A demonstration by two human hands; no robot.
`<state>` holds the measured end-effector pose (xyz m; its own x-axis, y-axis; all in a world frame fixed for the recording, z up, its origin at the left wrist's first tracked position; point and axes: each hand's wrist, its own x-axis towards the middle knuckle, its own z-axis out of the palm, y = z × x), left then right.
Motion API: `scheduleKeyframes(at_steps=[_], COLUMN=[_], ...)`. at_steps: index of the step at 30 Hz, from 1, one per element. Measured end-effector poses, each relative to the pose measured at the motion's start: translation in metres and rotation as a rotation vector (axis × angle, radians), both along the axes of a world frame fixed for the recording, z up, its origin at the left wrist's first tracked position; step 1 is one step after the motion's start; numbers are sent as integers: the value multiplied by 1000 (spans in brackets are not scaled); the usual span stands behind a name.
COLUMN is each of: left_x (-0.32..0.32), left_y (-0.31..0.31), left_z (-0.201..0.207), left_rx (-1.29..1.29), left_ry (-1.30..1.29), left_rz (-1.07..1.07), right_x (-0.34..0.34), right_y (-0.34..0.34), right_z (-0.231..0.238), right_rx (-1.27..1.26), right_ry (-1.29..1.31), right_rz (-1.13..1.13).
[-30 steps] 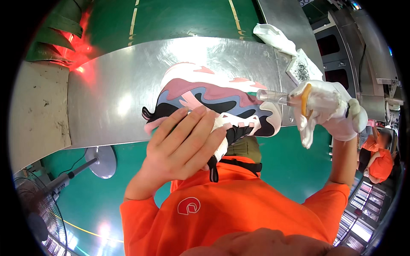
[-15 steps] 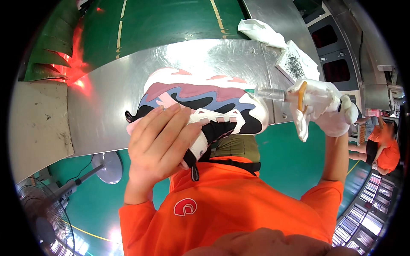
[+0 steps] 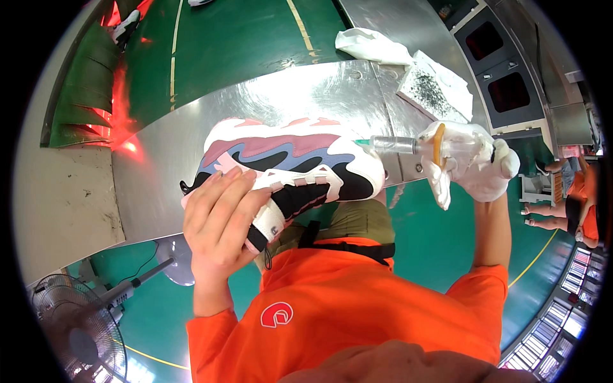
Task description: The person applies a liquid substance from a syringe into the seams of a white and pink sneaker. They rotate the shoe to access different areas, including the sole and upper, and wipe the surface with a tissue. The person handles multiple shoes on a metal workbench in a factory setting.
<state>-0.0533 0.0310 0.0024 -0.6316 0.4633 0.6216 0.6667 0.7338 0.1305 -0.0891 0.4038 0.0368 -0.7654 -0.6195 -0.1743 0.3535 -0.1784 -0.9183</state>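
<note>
Currently, the left hand [image 3: 220, 223] grasps a sneaker [image 3: 290, 159] near the worktop [image 3: 150, 191] edge; at right, the gloved right hand [image 3: 476, 159] clenches a clear syringe [image 3: 393, 145]

Shoe [image 3: 287, 153] left of syringe [image 3: 394, 145], belt [image 3: 236, 51] beyond both

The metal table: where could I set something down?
Bare metal lies left of the shoe, toward the beige panel, and in a strip between shoe and green belt. It's crowded at right: clear tube, gloved right hand, speckled white pad.
</note>
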Motion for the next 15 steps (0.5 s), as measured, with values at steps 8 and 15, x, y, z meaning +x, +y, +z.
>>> scheduleKeyframes(at_steps=[8,15], left_x=[21,54], left_y=[14,32], left_z=[-7,-25], left_rx=[-53,-146], left_ry=[82,210], left_rz=[109,262], right_x=[31,54], right_y=[21,23], right_z=[-35,-85], right_rx=[-157,-601], right_ry=[76,-11], right_rz=[-157,-159])
